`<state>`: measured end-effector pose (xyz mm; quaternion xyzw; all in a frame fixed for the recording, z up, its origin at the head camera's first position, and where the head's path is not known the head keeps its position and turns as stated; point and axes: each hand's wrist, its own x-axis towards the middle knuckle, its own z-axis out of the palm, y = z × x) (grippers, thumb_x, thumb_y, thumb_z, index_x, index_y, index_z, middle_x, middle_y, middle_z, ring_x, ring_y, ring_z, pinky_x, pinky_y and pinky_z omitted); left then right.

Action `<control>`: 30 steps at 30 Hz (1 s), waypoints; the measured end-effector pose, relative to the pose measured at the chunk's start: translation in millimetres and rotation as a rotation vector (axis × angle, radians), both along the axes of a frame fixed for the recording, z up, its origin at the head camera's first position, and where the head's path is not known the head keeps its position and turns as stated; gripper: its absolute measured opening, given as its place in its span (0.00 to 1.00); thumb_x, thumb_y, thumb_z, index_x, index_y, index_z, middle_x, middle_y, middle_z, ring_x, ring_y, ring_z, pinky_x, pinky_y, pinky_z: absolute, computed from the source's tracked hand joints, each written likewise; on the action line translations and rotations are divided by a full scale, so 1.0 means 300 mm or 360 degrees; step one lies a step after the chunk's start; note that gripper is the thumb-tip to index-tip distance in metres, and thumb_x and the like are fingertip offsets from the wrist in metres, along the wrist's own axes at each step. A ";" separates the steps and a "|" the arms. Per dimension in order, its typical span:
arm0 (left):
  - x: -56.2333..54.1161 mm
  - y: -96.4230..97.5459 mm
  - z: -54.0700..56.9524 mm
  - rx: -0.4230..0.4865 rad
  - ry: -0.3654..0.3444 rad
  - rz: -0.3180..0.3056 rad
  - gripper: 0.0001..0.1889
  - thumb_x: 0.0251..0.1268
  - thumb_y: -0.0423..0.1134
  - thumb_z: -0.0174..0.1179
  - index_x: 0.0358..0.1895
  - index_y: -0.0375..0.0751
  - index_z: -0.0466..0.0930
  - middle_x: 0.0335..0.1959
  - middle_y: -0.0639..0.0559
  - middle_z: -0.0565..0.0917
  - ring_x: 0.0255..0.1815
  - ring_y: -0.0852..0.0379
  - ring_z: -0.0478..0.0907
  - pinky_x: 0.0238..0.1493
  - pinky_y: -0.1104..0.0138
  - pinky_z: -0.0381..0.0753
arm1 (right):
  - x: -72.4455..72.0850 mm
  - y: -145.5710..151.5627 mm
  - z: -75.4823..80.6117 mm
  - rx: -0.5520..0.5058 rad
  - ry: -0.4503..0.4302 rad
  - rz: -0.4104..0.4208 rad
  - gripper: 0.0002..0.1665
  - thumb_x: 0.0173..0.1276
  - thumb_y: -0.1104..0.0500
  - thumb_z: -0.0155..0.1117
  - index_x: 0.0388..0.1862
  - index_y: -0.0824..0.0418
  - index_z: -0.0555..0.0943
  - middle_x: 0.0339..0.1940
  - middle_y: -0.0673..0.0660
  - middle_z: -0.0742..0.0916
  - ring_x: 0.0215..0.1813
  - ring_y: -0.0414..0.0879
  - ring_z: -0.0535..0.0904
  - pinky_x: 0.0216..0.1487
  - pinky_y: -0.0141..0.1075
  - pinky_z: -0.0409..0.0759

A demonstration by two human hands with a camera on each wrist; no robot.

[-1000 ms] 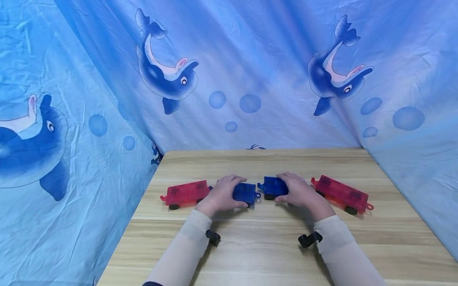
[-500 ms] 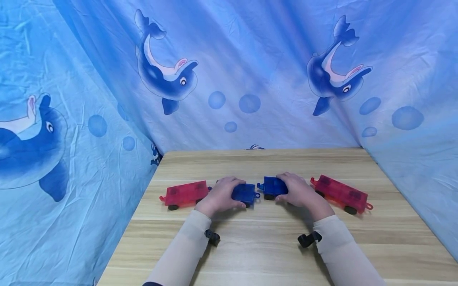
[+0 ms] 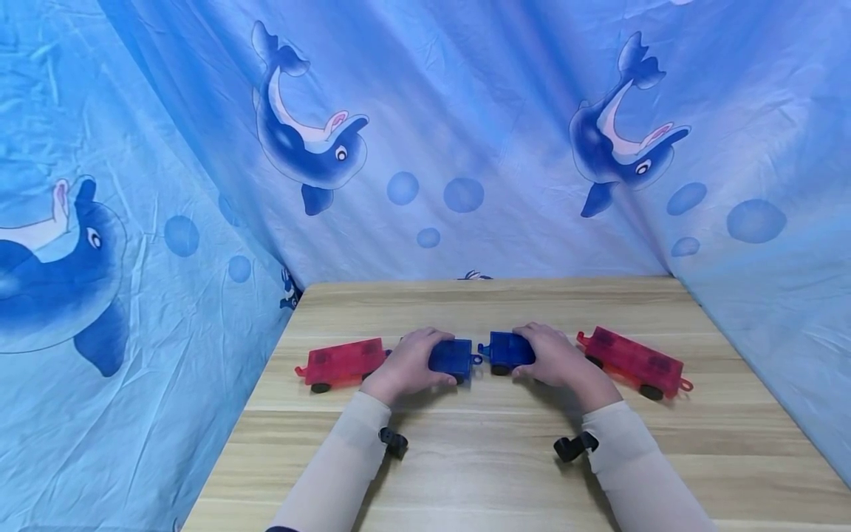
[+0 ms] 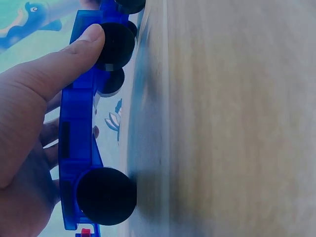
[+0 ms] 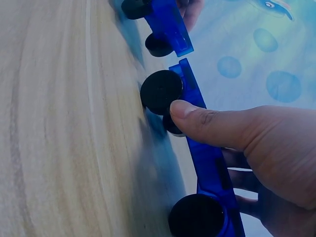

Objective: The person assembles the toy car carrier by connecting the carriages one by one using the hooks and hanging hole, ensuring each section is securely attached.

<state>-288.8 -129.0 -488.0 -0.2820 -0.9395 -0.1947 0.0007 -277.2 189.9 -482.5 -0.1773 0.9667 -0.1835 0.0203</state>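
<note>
My left hand grips a see-through blue toy train car with black wheels; its thumb lies by a wheel and the fingers are behind the car. A second blue toy train car is in my right hand, held between thumb and fingers. In the head view the left car's small ring is right beside the right car's hook. Both cars stand on their wheels, end to end. My left hand hides the left car's far-left part.
A red toy car stands left of my left hand, its right end close to a blue coupling. Another red car stands angled behind my right wrist. All are on a wooden table before a blue dolphin-print curtain.
The head view has tilted very slightly. The left blue car's ring end has shifted a touch left and away from me; both hands keep their grip.
</note>
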 end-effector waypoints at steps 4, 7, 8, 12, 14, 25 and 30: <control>0.002 0.000 0.001 0.0046 -0.0022 0.0036 0.45 0.54 0.64 0.77 0.75 0.57 0.72 0.70 0.54 0.77 0.72 0.48 0.72 0.71 0.46 0.73 | 0.004 0.002 -0.001 0.0000 0.0004 0.0014 0.54 0.58 0.42 0.84 0.78 0.61 0.71 0.70 0.63 0.79 0.71 0.65 0.73 0.72 0.65 0.66; 0.001 0.000 0.002 0.0065 -0.0020 0.0054 0.45 0.53 0.65 0.78 0.75 0.57 0.72 0.69 0.55 0.77 0.70 0.49 0.73 0.69 0.47 0.75 | 0.008 0.002 0.003 -0.0001 0.0007 0.0020 0.54 0.58 0.42 0.84 0.77 0.61 0.71 0.70 0.63 0.79 0.71 0.65 0.73 0.71 0.65 0.67; 0.001 -0.001 0.003 0.0069 -0.0018 0.0055 0.45 0.53 0.65 0.78 0.75 0.57 0.72 0.69 0.55 0.77 0.70 0.49 0.73 0.68 0.47 0.76 | 0.009 0.003 0.004 -0.0004 0.0007 0.0021 0.54 0.58 0.42 0.84 0.77 0.61 0.72 0.70 0.63 0.79 0.70 0.65 0.74 0.71 0.65 0.67; -0.002 -0.003 0.006 0.0088 0.0002 0.0060 0.46 0.53 0.65 0.78 0.75 0.56 0.73 0.68 0.56 0.78 0.68 0.49 0.74 0.67 0.48 0.77 | 0.009 0.000 0.008 -0.0015 0.0007 0.0032 0.54 0.57 0.42 0.84 0.77 0.61 0.72 0.70 0.63 0.80 0.70 0.64 0.74 0.71 0.65 0.67; -0.004 -0.004 0.007 0.0096 0.0008 0.0064 0.46 0.53 0.66 0.77 0.75 0.56 0.73 0.68 0.56 0.78 0.69 0.49 0.74 0.68 0.47 0.76 | 0.010 -0.001 0.010 -0.0024 0.0001 0.0033 0.54 0.57 0.42 0.85 0.77 0.61 0.72 0.69 0.62 0.80 0.69 0.64 0.75 0.71 0.64 0.68; -0.012 -0.003 0.004 0.0089 0.0012 0.0125 0.47 0.53 0.66 0.77 0.76 0.57 0.72 0.69 0.54 0.77 0.69 0.49 0.74 0.69 0.47 0.74 | 0.021 -0.012 0.017 -0.0065 -0.0066 0.0035 0.53 0.55 0.43 0.86 0.76 0.59 0.73 0.70 0.60 0.80 0.68 0.63 0.75 0.70 0.64 0.70; -0.010 0.000 0.002 0.0071 0.0020 0.0137 0.46 0.53 0.66 0.77 0.76 0.56 0.72 0.69 0.54 0.77 0.69 0.48 0.74 0.70 0.47 0.73 | 0.022 -0.016 0.015 -0.0069 -0.0067 0.0043 0.53 0.55 0.44 0.86 0.76 0.59 0.73 0.69 0.60 0.80 0.68 0.63 0.75 0.70 0.64 0.70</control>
